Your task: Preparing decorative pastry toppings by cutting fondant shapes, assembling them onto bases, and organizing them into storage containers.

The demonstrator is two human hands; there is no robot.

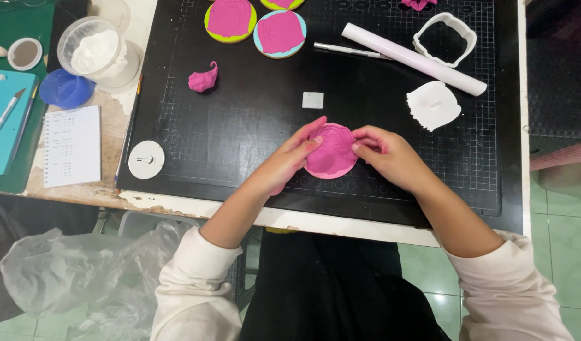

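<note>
While your two hands meet near the front edge of the black mat [252, 126], they hold a pink clay disc [331, 153] between them. Your left hand [289, 161] has its fingers stretched almost flat, tips pressing on the disc's left edge; your right hand [385, 155] is curled, fingertips pinching the disc's right rim. The disc is round, flat and bright pink, with fine ridged lines embossed across its top and a smooth border at its lower edge. It lies low over the mat, just in front of a small white square [313, 100]; you cannot tell whether it touches the mat. Farther back lie two like discs [280, 33], pink on coloured bases, with a pink lump [203, 79] to their left. A white roller [413, 58] runs diagonally at the right, a knife [347, 50] touching its left end, a white cutter [445, 40] beyond it and a white stamp [433, 105] just in front of it. Off the mat on the surface [113, 113] sit a notepad [71, 145], a powder tub [94, 47] and a blue lid [64, 89].
</note>
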